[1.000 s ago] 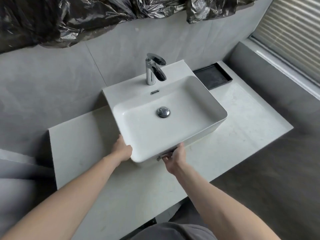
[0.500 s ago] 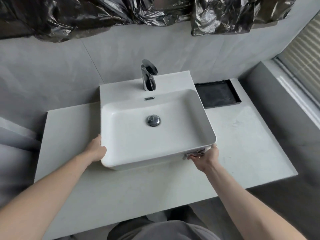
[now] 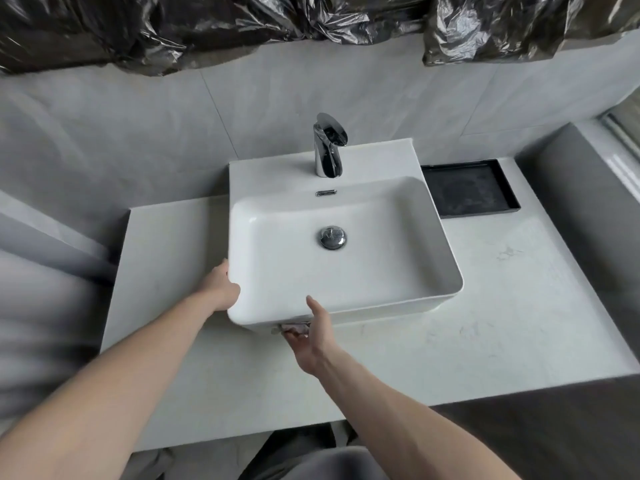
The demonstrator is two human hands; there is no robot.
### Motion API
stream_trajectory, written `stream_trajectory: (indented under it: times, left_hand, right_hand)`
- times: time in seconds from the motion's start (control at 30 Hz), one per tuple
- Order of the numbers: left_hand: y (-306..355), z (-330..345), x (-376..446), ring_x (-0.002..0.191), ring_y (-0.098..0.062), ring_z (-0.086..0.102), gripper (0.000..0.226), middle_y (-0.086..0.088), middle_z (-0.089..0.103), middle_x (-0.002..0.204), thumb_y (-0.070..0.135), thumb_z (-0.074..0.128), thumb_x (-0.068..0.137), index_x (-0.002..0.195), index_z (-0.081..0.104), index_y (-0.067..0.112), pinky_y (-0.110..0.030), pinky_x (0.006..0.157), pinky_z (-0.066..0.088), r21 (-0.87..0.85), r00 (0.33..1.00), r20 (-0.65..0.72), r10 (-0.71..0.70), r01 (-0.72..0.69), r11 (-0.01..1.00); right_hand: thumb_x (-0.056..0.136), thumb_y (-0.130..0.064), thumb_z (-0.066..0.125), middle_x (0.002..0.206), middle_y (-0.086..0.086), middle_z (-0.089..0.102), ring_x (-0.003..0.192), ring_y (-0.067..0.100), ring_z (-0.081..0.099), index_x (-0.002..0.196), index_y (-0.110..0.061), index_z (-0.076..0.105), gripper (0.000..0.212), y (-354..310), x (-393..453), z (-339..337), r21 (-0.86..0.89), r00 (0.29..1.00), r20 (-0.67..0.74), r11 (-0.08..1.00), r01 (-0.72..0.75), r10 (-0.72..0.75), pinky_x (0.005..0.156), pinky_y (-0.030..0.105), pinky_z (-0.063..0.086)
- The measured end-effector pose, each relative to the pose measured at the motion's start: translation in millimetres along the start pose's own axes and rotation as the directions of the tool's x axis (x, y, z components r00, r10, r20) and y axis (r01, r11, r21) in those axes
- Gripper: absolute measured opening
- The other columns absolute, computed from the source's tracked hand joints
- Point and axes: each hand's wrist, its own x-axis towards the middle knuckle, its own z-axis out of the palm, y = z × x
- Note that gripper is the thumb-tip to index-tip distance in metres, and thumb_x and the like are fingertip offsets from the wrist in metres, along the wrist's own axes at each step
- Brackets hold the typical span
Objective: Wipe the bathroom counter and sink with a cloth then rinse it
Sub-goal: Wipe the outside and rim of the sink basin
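Observation:
A white rectangular vessel sink (image 3: 408, 282) stands on a pale marbled counter (image 3: 450, 341), with a chrome tap (image 3: 327, 147) at its back and a chrome drain plug (image 3: 331, 238) in the bowl. My left hand (image 3: 221, 285) rests flat against the sink's front left corner. My right hand (image 3: 311, 336) presses a small greyish cloth (image 3: 294, 329) against the lower front wall of the sink, its thumb up on the rim. Most of the cloth is hidden under the sink's edge and my fingers.
A black shallow tray (image 3: 471, 190) sits on the counter to the right of the sink, by the grey wall. Crumpled dark plastic sheeting (image 3: 242, 26) hangs over the wall above. The counter's front edge runs just before my body.
My right hand slid the cloth along the sink's front wall from the right corner toward the left. My left hand stayed at the front left corner. My head shifted.

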Motion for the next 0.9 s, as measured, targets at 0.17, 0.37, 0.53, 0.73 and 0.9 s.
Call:
stream_trajectory:
  times: [0.17, 0.37, 0.53, 0.73, 0.9]
  left_hand:
    - [8.6, 0.4, -8.0, 0.13, -0.032, 0.053, 0.071, -0.004, 0.053, 0.148, 0.015, 0.048, 0.081, 0.151, 0.037, 0.021, -0.041, 0.106, 0.047, -0.024, 1.0, -0.01, 0.02, -0.02, 1.0]
    - [6.3, -1.5, -8.5, 0.132, -0.032, 0.052, 0.074, -0.004, 0.051, 0.151, 0.014, 0.046, 0.08, 0.153, 0.036, 0.021, -0.041, 0.107, 0.046, -0.041, 1.0, 0.005, 0.03, -0.03, 0.999]
    - [6.1, -1.3, -9.1, 0.13, -0.031, 0.054, 0.075, -0.002, 0.053, 0.148, 0.013, 0.046, 0.08, 0.153, 0.036, 0.024, -0.041, 0.107, 0.047, -0.066, 1.0, 0.008, 0.01, -0.01, 0.998]
    - [16.9, 5.1, -15.2, 0.132, -0.033, 0.052, 0.078, -0.004, 0.049, 0.153, 0.011, 0.047, 0.085, 0.158, 0.026, 0.026, -0.04, 0.108, 0.046, -0.076, 0.996, -0.074, -0.05, 0.044, 0.996]
    - [39.4, 23.6, -27.8, 0.148, -0.038, 0.028, 0.078, -0.011, 0.034, 0.161, 0.001, 0.045, 0.094, 0.162, 0.01, 0.016, -0.041, 0.118, 0.032, -0.036, 0.965, -0.197, -0.172, 0.168, 0.985]
  right_hand:
    - [0.085, -0.031, 0.076, 0.082, 0.013, 0.058, 0.055, 0.023, 0.053, 0.108, -0.004, 0.061, 0.038, -9.6, 0.1, -10.7, -0.018, 0.999, 0.031, 0.999, 0.031, -0.03, 0.075, 0.039, 0.058]
    - [0.082, -0.03, 0.074, 0.09, 0.015, 0.059, 0.066, 0.028, 0.054, 0.104, -0.006, 0.06, 0.035, -80.8, -9.9, -65.9, -0.004, 0.974, -0.076, 0.977, 0.213, -0.212, 0.081, 0.043, 0.05]
    - [0.09, -0.029, 0.068, 0.075, 0.006, 0.045, 0.054, 0.019, 0.038, 0.098, -0.011, 0.053, 0.024, -140.9, -16.4, -111.4, -0.047, 0.925, -0.209, 0.948, 0.316, -0.319, 0.063, 0.034, 0.041]
    - [0.08, -0.032, 0.072, 0.09, 0.015, 0.055, 0.064, 0.028, 0.051, 0.112, -0.015, 0.051, 0.042, -173.3, -16.2, -136.4, -0.233, 0.861, -0.254, 0.892, 0.387, -0.44, 0.071, 0.033, 0.046]
    - [0.09, -0.016, 0.062, 0.084, 0.008, 0.057, 0.069, 0.023, 0.054, 0.135, -0.028, 0.048, 0.048, -190.1, -27.0, -162.1, -0.506, 0.751, -0.054, 0.666, 0.548, -0.658, 0.068, 0.037, 0.048]
